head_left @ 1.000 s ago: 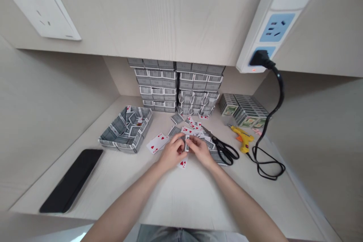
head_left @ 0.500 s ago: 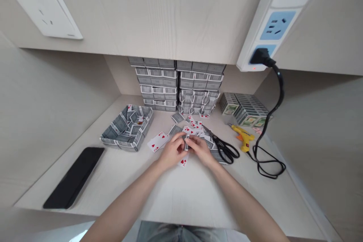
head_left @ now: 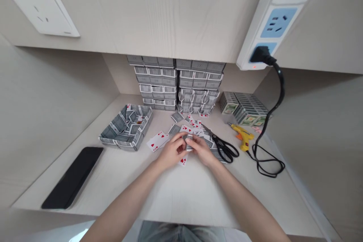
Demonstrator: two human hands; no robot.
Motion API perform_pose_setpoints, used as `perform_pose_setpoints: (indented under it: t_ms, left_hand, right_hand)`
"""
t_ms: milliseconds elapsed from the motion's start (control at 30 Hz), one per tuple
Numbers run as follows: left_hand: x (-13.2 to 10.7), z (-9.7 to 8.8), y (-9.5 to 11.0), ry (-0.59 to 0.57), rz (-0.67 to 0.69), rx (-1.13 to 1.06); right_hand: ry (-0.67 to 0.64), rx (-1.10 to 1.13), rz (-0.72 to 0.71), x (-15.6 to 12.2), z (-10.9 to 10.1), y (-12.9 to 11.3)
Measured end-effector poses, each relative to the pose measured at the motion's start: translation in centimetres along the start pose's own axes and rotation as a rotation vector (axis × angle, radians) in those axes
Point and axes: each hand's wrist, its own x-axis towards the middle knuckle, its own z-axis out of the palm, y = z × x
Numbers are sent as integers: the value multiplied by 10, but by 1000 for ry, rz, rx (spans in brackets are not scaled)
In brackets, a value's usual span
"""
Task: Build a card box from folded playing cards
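Observation:
Between my fingertips is a small folded playing card (head_left: 188,143) with a grey patterned back. My left hand (head_left: 172,151) pinches it from the left, and my right hand (head_left: 200,149) grips it from the right with the thumb on top. Loose playing cards lie around and under the hands. A two of hearts card (head_left: 156,141) rests just left of my left hand, and a seven of hearts (head_left: 183,160) shows partly below the fingers. Black-handled scissors (head_left: 224,147) lie beside my right hand, over several grey-backed cards.
A tray made of folded cards (head_left: 124,127) stands at the left, with card pieces inside. A black phone (head_left: 73,177) lies nearer the front. Stacked card boxes (head_left: 159,83) line the back. At right are a yellow glue gun (head_left: 243,136), its cord and packed card decks (head_left: 249,107).
The small folded card has turned slightly between my fingers, and more of its patterned face shows. Both hands stay in nearly the same place. The camera view has shifted a little.

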Motion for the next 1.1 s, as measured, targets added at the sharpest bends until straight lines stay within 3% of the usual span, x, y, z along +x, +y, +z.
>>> perform_pose_setpoints:
  t_ms: [167, 667, 967, 1100]
  left_hand:
    - [1, -3, 3, 5, -4, -46]
    - [-2, -2, 7, 12, -17, 59]
    - [-2, 3, 7, 70, -121, -129]
    - [-1, 2, 8, 50, -112, -158]
  right_hand:
    - [-16, 96, 89, -1, 0, -4]
    - [-29, 199, 104, -3, 4, -2]
    - [38, 177, 95, -4, 9, -4]
    - [-6, 159, 107, -4, 7, -3]
